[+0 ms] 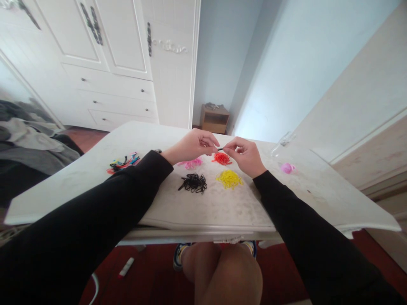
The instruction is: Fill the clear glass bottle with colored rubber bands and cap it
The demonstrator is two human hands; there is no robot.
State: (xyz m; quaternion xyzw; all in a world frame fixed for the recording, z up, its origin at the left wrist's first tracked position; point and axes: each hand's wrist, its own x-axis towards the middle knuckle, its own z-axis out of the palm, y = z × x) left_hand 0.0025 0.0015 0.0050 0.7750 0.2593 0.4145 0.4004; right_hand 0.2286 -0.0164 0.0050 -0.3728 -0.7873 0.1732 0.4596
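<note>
Between my two hands a small black rubber band point(220, 149) is held above the table. My left hand point(199, 143) pinches one end of it with thumb and fingertips. The other end is in the pinch of my right hand point(242, 153). Just below the hands lies a pile of red bands point(222, 159). Nearer to me are a black pile point(193, 183) and a yellow pile point(229, 179). A pink pile point(190, 163) sits partly hidden under my left wrist.
On the white table point(235, 212), a multicoloured heap point(124, 162) lies at the left. A clear bottle or cup point(281, 144) and a pink object point(288, 168) are at the right. A white wardrobe point(121, 55) and small wooden cabinet point(214, 119) stand beyond the table.
</note>
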